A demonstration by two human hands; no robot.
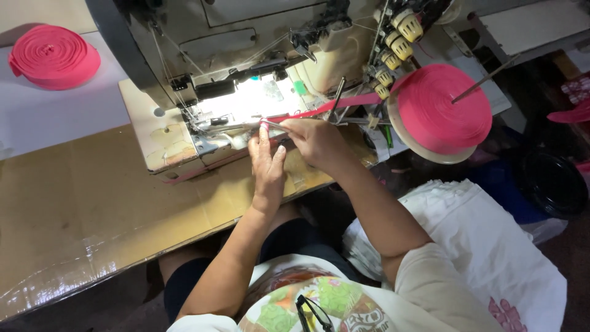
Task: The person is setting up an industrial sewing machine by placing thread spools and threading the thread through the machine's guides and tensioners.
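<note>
An industrial sewing machine point(246, 43) stands on a brown table point(92, 197), its needle area lit bright. A pink fabric tape point(344, 103) runs from a large pink roll point(439, 107) on a disc at the right toward the needle. My right hand point(316, 141) pinches a thin metal tool, probably tweezers point(273, 125), at the tape's end near the presser foot. My left hand point(267, 163) lies flat on the machine bed just below, fingers together and pointing at the needle, touching the tape's end.
A second pink tape roll point(54, 56) lies on a white surface at the far left. Thread tension knobs point(399, 37) sit on the machine's right. A stack of white fabric point(485, 246) rests by my right side, a black round dish point(550, 184) beyond it.
</note>
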